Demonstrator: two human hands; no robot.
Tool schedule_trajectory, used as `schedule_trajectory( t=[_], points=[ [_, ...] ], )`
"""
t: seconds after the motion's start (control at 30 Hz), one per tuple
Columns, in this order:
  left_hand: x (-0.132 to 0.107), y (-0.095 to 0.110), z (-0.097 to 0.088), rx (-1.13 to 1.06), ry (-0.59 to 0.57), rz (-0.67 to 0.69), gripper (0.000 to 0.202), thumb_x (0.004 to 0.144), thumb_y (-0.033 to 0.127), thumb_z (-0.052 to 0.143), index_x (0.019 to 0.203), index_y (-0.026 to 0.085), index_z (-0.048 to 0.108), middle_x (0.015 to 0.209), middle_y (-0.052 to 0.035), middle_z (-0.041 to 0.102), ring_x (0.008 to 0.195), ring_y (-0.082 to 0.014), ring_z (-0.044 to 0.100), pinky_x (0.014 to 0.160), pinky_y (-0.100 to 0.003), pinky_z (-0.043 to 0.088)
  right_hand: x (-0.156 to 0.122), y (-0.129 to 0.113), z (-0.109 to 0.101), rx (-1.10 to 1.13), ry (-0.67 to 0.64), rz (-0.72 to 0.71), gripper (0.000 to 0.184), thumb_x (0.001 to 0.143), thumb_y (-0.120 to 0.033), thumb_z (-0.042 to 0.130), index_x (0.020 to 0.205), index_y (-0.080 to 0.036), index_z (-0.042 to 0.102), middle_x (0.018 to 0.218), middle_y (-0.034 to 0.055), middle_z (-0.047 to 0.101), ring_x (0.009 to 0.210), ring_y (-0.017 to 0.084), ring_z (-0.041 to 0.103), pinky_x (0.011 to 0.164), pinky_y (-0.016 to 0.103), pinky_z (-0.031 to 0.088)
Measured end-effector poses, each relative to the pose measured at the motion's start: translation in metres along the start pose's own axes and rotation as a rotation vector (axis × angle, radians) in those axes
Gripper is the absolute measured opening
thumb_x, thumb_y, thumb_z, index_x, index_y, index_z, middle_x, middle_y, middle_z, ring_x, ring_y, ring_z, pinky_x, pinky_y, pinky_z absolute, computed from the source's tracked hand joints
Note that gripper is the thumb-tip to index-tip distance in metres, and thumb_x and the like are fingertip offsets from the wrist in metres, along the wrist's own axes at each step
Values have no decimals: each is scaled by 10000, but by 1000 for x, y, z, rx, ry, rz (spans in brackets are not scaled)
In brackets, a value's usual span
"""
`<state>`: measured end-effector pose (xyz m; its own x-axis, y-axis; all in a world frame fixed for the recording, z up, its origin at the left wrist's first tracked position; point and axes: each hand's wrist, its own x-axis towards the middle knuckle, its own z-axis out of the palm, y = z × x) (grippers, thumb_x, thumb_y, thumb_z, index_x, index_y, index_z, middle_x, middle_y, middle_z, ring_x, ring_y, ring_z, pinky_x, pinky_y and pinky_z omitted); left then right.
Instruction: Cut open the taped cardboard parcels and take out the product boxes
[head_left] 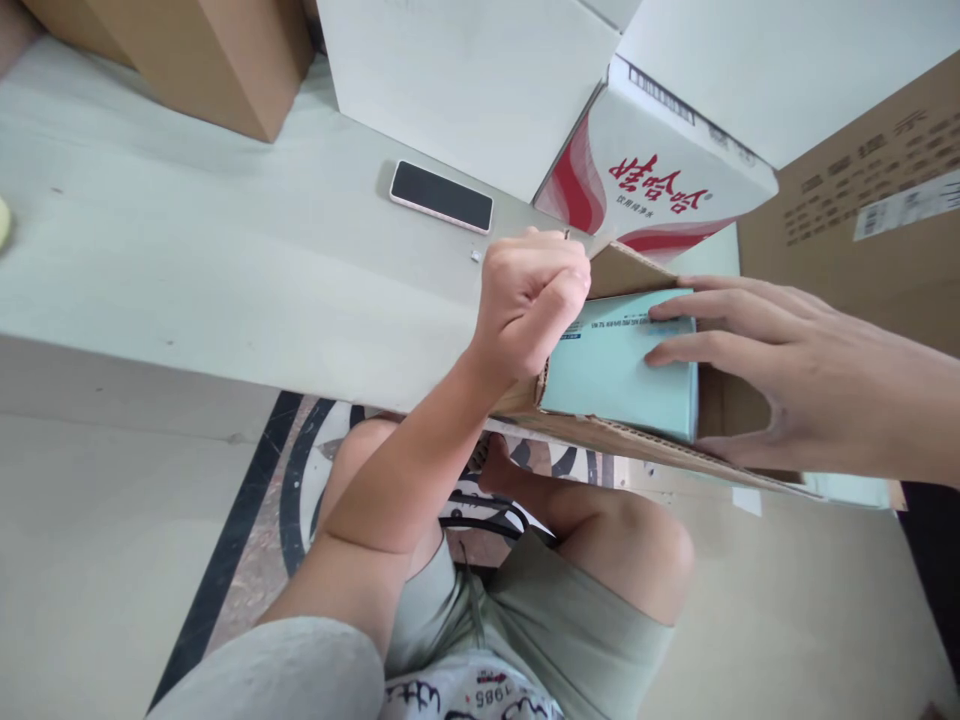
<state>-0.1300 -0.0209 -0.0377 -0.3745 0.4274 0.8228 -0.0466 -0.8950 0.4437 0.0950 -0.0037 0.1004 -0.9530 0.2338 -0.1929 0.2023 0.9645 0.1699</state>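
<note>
Left hand (pixel 531 300): clenched in a fist at the left end of the open corrugated carton (pixel 626 268). Whether the carton edge is caught inside the curled fingers cannot be told. Right hand (pixel 810 370): released, fingers spread, entering the carton from the right. Its fingertips rest on top of the pale-blue printed box (pixel 615 375); its thumb lies beside the carton's near wall.

The pale-blue printed box lies inside the carton, at the left end, printed face upward. Bare cardboard interior shows to its right, beneath the right hand. The carton is located at the near edge of the counter (pixel 225 260), with a flap raised on its far side.

Adjacent items: a smartphone (pixel 441 197), screen dark, lies flat beyond the left hand. Behind it stands a plain white box (pixel 465 90); to that box's right is a red-and-white drinking-water carton (pixel 649 170).
</note>
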Motion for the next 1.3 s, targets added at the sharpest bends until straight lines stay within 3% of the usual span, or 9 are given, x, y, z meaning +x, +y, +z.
schedule_trajectory(
  t=[0.17,0.33,0.57,0.67,0.73,0.87,1.0,1.17,1.3],
  points=[
    [0,1,1,-42,2,-15,648,1110,429,495,518,201,361,475,26,376,436,-129,337,564,-391,238,4,-13,-1,-12,37,48,449,1001,-666,455,1227,-290,552,1464,130,590,1359,414,573,872,594,579],
    [-1,0,0,29,-19,-1,662,1116,485,444,518,215,353,461,21,401,422,-137,365,548,-410,273,9,-29,-2,-40,57,120,377,982,-588,493,1183,-271,535,1415,153,594,1287,411,599,833,583,592],
    [0,-5,-2,77,1,43,701,1121,567,392,518,216,324,465,20,375,417,-122,373,542,-376,304,9,-36,-4,-47,106,196,418,898,-484,455,1249,-266,525,1283,170,503,945,303,600,661,513,595],
    [2,-8,-5,21,46,34,707,1103,566,452,499,222,323,459,12,363,418,-130,365,535,-375,316,3,-33,-11,9,116,212,437,901,-512,465,1250,-257,532,1248,170,480,1001,304,590,603,440,582],
    [3,-9,-9,-7,78,-12,698,1101,567,438,496,235,328,459,3,358,427,-150,375,538,-387,341,-7,-30,-18,72,157,264,469,898,-547,522,1281,-279,551,1262,163,483,1136,343,583,664,451,604],
    [0,-11,-18,-74,161,-106,612,1072,539,473,537,260,375,499,-20,402,473,-199,406,536,-423,338,-34,-23,-30,133,278,431,708,840,-715,618,1491,-455,514,1407,123,476,1406,473,477,1048,703,510],
    [-4,-14,-24,-21,72,-155,557,1066,517,481,572,270,404,562,-53,474,553,-236,491,560,-446,375,-52,-21,-33,166,261,501,855,808,-794,614,1599,-564,385,1600,76,407,1527,519,370,1168,747,412],
    [0,-10,-26,-88,54,32,502,1081,358,541,604,242,438,561,-23,452,533,-181,470,535,-409,362,-54,-24,-15,115,90,369,965,849,-740,625,1671,-361,288,1587,189,451,1435,483,488,867,609,610],
    [5,-7,-24,-112,69,88,538,1077,326,551,560,232,437,492,-1,436,469,-155,413,491,-407,320,-53,-22,0,111,37,352,716,920,-608,576,1521,-274,378,1339,167,583,1188,354,615,858,504,624]
  ],
)
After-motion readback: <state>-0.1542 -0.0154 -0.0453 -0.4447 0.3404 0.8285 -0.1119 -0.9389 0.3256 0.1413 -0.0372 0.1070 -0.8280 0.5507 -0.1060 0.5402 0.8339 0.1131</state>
